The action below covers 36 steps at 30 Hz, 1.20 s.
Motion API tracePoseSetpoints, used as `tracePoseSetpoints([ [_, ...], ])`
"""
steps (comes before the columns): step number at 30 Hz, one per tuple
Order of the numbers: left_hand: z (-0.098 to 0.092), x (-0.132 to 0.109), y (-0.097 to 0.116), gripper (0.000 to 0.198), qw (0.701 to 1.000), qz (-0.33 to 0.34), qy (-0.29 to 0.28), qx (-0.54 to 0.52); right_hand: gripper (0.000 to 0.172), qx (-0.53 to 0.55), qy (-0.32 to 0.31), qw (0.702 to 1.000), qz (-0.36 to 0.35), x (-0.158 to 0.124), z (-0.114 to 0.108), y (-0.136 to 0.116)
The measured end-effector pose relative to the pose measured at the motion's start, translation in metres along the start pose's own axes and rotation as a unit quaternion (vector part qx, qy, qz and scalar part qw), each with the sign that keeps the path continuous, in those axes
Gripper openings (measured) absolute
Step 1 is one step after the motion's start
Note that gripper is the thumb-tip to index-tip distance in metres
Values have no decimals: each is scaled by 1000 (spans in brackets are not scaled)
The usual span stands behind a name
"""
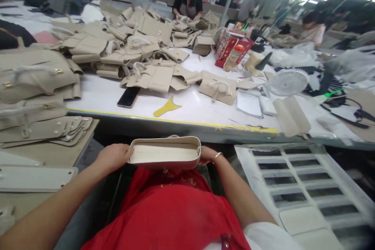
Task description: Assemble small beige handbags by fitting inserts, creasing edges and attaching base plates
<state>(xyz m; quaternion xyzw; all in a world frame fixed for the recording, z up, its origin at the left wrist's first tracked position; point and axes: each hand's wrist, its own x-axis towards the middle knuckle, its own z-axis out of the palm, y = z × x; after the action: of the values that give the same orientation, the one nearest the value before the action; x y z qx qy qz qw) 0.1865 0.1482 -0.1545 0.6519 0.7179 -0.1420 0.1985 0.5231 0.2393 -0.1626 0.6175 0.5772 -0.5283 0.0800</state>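
Note:
An open-topped beige handbag body [165, 150] is held over my lap, its opening facing up toward me. At its left end, my left hand [115, 156] is closed with the thumb at the rim; the other fingers are partly hidden behind the wall. My right hand [207, 155] grips the opposite end, most of its fingers out of sight behind the bag. A red apron [172, 211] covers my lap just below. Beyond the bag, on the white table [96, 93], lie a yellow fork-ended flat tool [167, 106] and a dark phone [129, 97].
Piles of beige bag pieces [140, 43] cover the table's far side. Flat panels [38, 133] are stacked at left. A slotted white rack [281, 172] stands at right. A red box [234, 49] and clear round dish [288, 81] sit farther back. Across the table works another person [189, 0].

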Motion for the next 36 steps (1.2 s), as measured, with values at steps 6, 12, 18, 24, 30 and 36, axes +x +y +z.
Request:
tracePoseSetpoints([
  [6,-1,-2,-3,48,999,8,-1,-43,60,-277,179,937,-111,-60,-24,-27],
  [12,-1,-10,6,52,1000,-6,11,-26,34,-411,207,885,-74,-62,18,-26],
  [18,-3,-14,9,55,1000,-24,-5,-19,35,-327,111,936,-75,-39,16,-3],
  [24,-4,-10,9,51,999,-19,-14,-23,26,-138,95,982,-87,-35,12,10],
  [30,-7,-7,16,49,999,-28,-15,-2,23,4,77,995,-67,-29,7,19],
  [36,-6,-7,13,49,1000,-26,-12,3,19,81,49,994,-60,-28,5,15],
])
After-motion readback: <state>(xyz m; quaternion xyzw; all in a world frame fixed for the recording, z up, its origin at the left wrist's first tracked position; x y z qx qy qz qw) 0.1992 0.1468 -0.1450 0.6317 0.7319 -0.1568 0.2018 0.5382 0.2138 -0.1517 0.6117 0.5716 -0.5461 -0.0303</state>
